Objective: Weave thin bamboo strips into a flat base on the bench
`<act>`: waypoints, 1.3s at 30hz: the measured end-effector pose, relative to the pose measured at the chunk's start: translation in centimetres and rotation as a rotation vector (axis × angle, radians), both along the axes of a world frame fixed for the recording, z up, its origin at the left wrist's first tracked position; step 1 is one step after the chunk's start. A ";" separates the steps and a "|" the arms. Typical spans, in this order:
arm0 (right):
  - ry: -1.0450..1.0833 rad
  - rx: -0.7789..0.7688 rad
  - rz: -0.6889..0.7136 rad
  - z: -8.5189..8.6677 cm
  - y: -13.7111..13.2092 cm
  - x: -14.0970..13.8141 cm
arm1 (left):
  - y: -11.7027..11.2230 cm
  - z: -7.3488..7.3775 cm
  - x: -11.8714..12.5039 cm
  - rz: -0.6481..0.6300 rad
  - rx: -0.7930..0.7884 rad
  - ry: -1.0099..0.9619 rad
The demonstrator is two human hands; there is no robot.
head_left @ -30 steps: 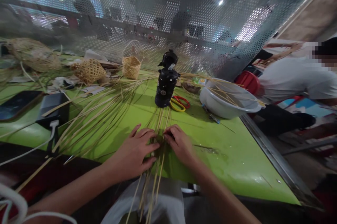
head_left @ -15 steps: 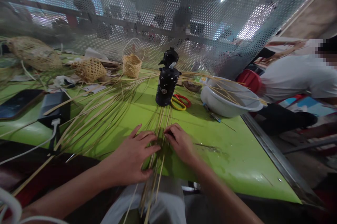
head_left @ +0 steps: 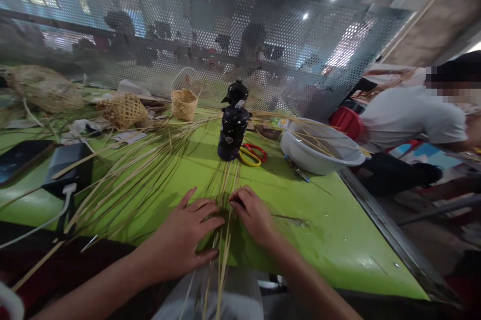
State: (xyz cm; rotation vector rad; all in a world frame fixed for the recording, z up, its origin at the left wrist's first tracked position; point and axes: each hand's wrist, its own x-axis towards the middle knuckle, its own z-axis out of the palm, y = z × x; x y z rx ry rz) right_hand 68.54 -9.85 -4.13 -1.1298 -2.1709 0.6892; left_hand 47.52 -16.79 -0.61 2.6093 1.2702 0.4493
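Observation:
A narrow bundle of thin bamboo strips runs from under the black bottle toward my lap, passing between my hands. My left hand lies over the left side of the bundle, fingers spread and fingertips touching the strips. On the other side, my right hand has its thumb and forefinger pinched together at the strips; the exact ones held are partly hidden. The black bottle, lid flipped up, stands on the far part of the bundle. Scissors with red and yellow handles lie beside its base.
More strips fan across the green table. At left are a phone, a black box with a white cable, and woven baskets. A white basin stands right. Behind rises a perforated panel; a person sits right.
The view has tilted slightly up, so the table items appear lower and a little to the left. Both hands keep nearly the same pose over the strips.

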 end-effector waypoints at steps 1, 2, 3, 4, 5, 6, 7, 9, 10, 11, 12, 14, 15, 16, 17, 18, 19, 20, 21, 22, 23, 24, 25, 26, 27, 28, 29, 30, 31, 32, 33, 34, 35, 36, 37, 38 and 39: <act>0.005 -0.003 -0.002 0.0 0.0 0.0 | 0.1 -0.1 -0.1 -0.004 0.004 -0.013; 0.009 -0.005 -0.004 0.0 0.0 -0.1 | 0.2 -0.1 -0.1 -0.006 0.010 -0.028; 0.011 -0.005 -0.004 0.0 0.0 -0.1 | 0.3 -0.2 -0.1 -0.005 0.018 -0.046; 0.010 -0.007 -0.005 0.0 0.0 -0.1 | 0.5 -0.4 -0.1 0.004 0.027 -0.065; 0.008 -0.009 -0.006 0.0 0.0 -0.1 | 0.6 -0.5 0.0 0.014 0.035 -0.083; 0.007 -0.009 -0.011 0.0 0.0 -0.1 | 0.8 -0.7 0.0 0.028 0.041 -0.102; 0.007 -0.009 -0.017 0.0 0.0 -0.1 | 1.0 -0.9 0.1 0.049 0.047 -0.127; 0.011 -0.010 -0.027 0.0 0.0 -0.1 | 1.5 -1.2 0.3 0.103 0.034 -0.193; 0.020 -0.012 -0.029 0.1 0.0 -0.1 | 1.7 -1.3 0.4 0.139 0.014 -0.239; 0.035 -0.014 -0.027 0.1 0.0 -0.1 | 1.9 -1.4 0.5 0.179 -0.015 -0.295; 0.052 -0.018 -0.023 0.2 -0.1 0.0 | 2.1 -1.4 0.7 0.222 -0.056 -0.357; 0.087 -0.024 -0.014 0.3 -0.1 0.0 | 2.5 -1.4 1.0 0.292 -0.154 -0.485; 0.101 -0.023 -0.010 0.4 -0.2 0.0 | 2.6 -1.3 1.1 0.317 -0.200 -0.548; 0.106 -0.020 -0.006 0.4 -0.2 0.0 | 2.7 -1.3 1.2 0.331 -0.240 -0.608; 0.105 -0.019 -0.003 0.5 -0.3 0.0 | 2.8 -1.3 1.3 0.340 -0.272 -0.663; 0.101 -0.017 -0.003 0.5 -0.3 0.0 | 2.9 -1.3 1.3 0.343 -0.298 -0.711; 0.096 -0.016 -0.003 0.5 -0.4 0.0 | 2.9 -1.4 1.4 0.344 -0.318 -0.755; 0.089 -0.014 -0.001 0.5 -0.4 0.0 | 3.0 -1.4 1.4 0.347 -0.337 -0.795; 0.079 -0.010 0.001 0.5 -0.4 0.0 | 3.1 -1.5 1.3 0.352 -0.358 -0.835; 0.069 -0.002 0.004 0.4 -0.5 0.0 | 3.3 -1.5 1.3 0.360 -0.381 -0.874; 0.055 0.009 0.013 0.3 -0.5 0.1 | 3.4 -1.4 1.3 0.370 -0.404 -0.909; 0.037 0.017 0.018 0.2 -0.5 0.1 | 3.5 -1.4 1.2 0.380 -0.424 -0.939; 0.010 0.022 0.016 0.2 -0.5 0.1 | 3.7 -1.2 1.2 0.390 -0.448 -0.965; -0.023 0.024 0.010 0.1 -0.5 0.1 | 3.8 -1.1 1.1 0.401 -0.477 -0.989; -0.062 0.028 0.004 0.1 -0.6 0.1 | 3.9 -0.9 1.0 0.410 -0.505 -1.011; -0.108 0.035 0.001 0.1 -0.6 0.0 | 4.0 -0.7 0.9 0.415 -0.533 -1.025; -0.157 0.047 0.000 0.1 -0.6 0.0 | 4.1 -0.5 0.8 0.414 -0.558 -1.030; -0.202 0.063 -0.004 0.2 -0.7 -0.1 | 4.1 -0.3 0.6 0.410 -0.581 -1.021; -0.243 0.079 -0.007 0.2 -0.7 -0.1 | 4.1 -0.1 0.5 0.400 -0.600 -0.994; -0.274 0.089 -0.017 0.3 -0.8 -0.2 | 4.1 0.0 0.3 0.383 -0.615 -0.952; -0.294 0.092 -0.027 0.4 -0.8 -0.3 | 4.1 0.1 0.1 0.363 -0.626 -0.904; -0.300 0.091 -0.036 0.5 -0.9 -0.3 | 4.1 0.2 -0.1 0.340 -0.626 -0.860; -0.294 0.086 -0.039 0.5 -0.9 -0.4 | 4.0 0.2 -0.3 0.313 -0.612 -0.823; -0.279 0.080 -0.036 0.6 -0.9 -0.4 | 3.9 0.2 -0.4 0.283 -0.586 -0.793; -0.259 0.072 -0.030 0.6 -1.0 -0.4 | 3.9 0.2 -0.6 0.254 -0.550 -0.769; -0.237 0.068 -0.030 0.6 -1.0 -0.3 | 3.8 0.1 -0.7 0.232 -0.509 -0.747; -0.216 0.066 -0.031 0.6 -0.9 -0.3 | 3.7 0.1 -0.8 0.213 -0.471 -0.723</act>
